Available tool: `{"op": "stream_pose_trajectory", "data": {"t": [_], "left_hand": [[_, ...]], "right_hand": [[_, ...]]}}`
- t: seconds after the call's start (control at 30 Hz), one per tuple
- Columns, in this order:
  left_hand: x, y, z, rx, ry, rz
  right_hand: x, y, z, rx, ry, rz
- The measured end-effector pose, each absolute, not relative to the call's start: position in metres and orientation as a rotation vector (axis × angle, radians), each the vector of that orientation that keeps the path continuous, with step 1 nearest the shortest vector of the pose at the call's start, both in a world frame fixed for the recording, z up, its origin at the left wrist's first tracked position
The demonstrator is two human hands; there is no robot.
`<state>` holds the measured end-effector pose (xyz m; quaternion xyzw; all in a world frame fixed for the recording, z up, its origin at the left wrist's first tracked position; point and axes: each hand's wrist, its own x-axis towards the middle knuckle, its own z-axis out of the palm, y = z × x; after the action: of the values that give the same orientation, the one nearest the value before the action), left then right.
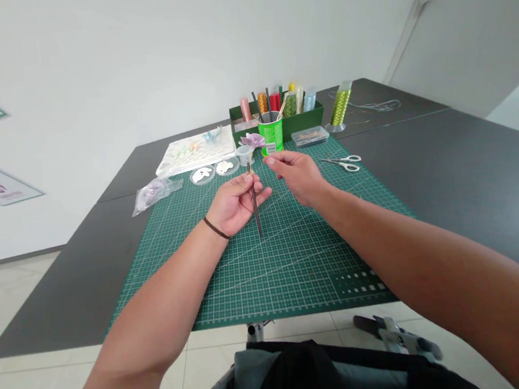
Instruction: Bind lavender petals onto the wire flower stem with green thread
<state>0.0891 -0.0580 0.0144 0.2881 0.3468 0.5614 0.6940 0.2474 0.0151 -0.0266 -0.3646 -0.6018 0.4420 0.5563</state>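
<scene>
Where the mat [295, 265] reaches its far left corner, we see a clear bag [152, 193] and, behind it, a printed sheet [192, 152], with two round dishes [202, 175] just to the right. Our left hand [235, 204] comes next, raised over the mat, palm up, thumb and fingers closed round a thin dark stem [258, 222]. The stem stands close to upright: its lower end hangs free below the hand, and its long axis runs up and away from us to a purple flower [252, 139], in front of a small cup [244, 154] and a green can [272, 134]. Our right hand [298, 175] hovers just right of the stem's upper part, near it but apart, so the flower lies up and to the left of its fingertips [271, 160]. Thumb and forefinger are drawn nearly together; whether they pinch anything fine we cannot tell. Farther right lie a green box [307, 118] of spools, a clear case [310, 135], scissors [345, 162] and a spool [340, 105] of green wire
</scene>
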Motion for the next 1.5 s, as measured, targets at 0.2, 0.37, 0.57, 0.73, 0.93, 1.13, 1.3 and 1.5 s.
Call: {"op": "stream_pose_trajectory", "data": {"t": [0.2, 0.37, 0.57, 0.73, 0.93, 1.13, 1.3, 1.5], "left_hand": [[0.092, -0.060, 0.011, 0.614, 0.770, 1.202], [0.094, -0.061, 0.009, 0.605, 0.777, 1.174], [0.096, -0.062, 0.008, 0.623, 0.766, 1.134], [0.096, -0.061, 0.007, 0.630, 0.771, 1.102], [0.093, -0.059, 0.004, 0.601, 0.815, 1.108], [0.094, -0.057, 0.008, 0.599, 0.874, 1.109], [0.092, -0.054, 0.010, 0.591, 0.860, 1.219], [0.089, -0.050, 0.006, 0.622, 0.919, 1.250]], "right_hand": [[0.242, 0.009, -0.028, -0.643, -1.294, 1.470], [0.244, 0.008, -0.024, -0.605, -1.234, 1.530], [0.243, 0.006, -0.021, -0.564, -1.222, 1.573], [0.244, 0.004, -0.019, -0.561, -1.241, 1.623], [0.244, 0.004, -0.019, -0.600, -1.255, 1.606], [0.242, 0.006, -0.021, -0.601, -1.270, 1.577], [0.245, 0.005, -0.023, -0.662, -1.389, 1.632], [0.251, 0.006, -0.022, -0.691, -1.556, 1.570]]}}
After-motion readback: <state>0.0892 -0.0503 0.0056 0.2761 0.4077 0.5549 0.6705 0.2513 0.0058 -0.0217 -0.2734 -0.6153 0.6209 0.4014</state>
